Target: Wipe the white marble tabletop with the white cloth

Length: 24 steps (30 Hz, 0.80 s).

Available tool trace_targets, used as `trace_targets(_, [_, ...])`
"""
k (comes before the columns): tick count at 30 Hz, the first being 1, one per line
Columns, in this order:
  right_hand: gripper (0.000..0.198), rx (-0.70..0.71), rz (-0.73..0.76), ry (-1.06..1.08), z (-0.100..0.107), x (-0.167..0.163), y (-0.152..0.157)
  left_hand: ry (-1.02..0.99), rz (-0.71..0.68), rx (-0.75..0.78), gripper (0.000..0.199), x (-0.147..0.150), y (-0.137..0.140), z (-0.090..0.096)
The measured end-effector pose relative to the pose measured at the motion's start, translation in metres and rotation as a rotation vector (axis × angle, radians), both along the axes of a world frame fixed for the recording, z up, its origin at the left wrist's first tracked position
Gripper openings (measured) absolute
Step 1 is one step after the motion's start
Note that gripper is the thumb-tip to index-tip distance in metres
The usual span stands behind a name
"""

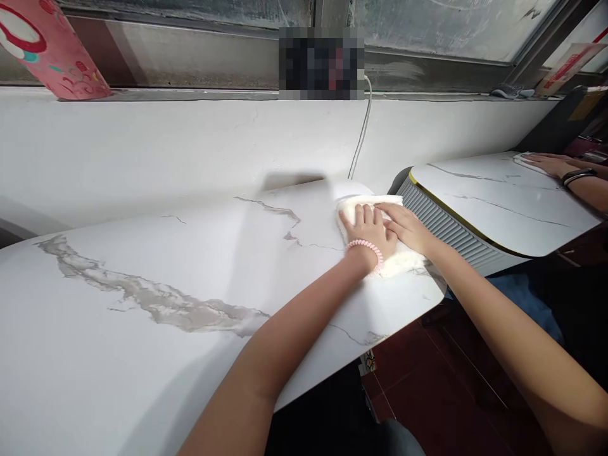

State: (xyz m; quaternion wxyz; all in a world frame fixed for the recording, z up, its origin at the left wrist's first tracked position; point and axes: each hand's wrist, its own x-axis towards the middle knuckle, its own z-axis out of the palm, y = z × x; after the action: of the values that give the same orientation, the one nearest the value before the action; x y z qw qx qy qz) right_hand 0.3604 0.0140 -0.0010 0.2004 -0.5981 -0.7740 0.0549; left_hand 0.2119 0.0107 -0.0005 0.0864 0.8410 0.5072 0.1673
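A white cloth (403, 263) lies on the white marble-patterned tabletop (190, 266), near its right end. My left hand (373, 231), with a pink coil band at the wrist, rests flat on the cloth with its fingers spread. Beside it my right hand (408, 228) is also laid on the cloth, fingers stretched out toward the left. The two hands touch or nearly touch at the left thumb. Part of the cloth is hidden beneath them.
To the right stands a second marble-patterned table (503, 196) with a ribbed side. Another person's hands (555, 166) press a white cloth on it. A pink patterned box (61, 54) and a pixelated dark object (322, 63) with a cable (363, 130) are on the window ledge.
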Motion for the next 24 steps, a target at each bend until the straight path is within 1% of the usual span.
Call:
trace_targets(6, [0.046,0.054,0.058,0.061,-0.008,-0.017,0.08,-0.035,0.077,-0.024,0.058,-0.019,0.062,-0.001])
trace_targets(11, [0.046,0.069,0.062,0.105,-0.011,-0.028,0.124,0.001,0.105,-0.057,0.06,-0.027,0.102,-0.001])
trace_targets(15, [0.047,0.076,0.066,0.126,-0.011,-0.032,0.148,0.016,0.121,-0.068,0.062,-0.029,0.123,0.0])
trace_targets(18, [0.048,0.065,0.077,0.137,-0.01,-0.033,0.16,0.022,0.133,-0.076,0.062,-0.03,0.134,0.001])
trace_targets(24, [0.052,0.016,0.057,0.14,-0.007,-0.035,0.165,0.015,0.141,-0.065,0.06,-0.03,0.141,0.001])
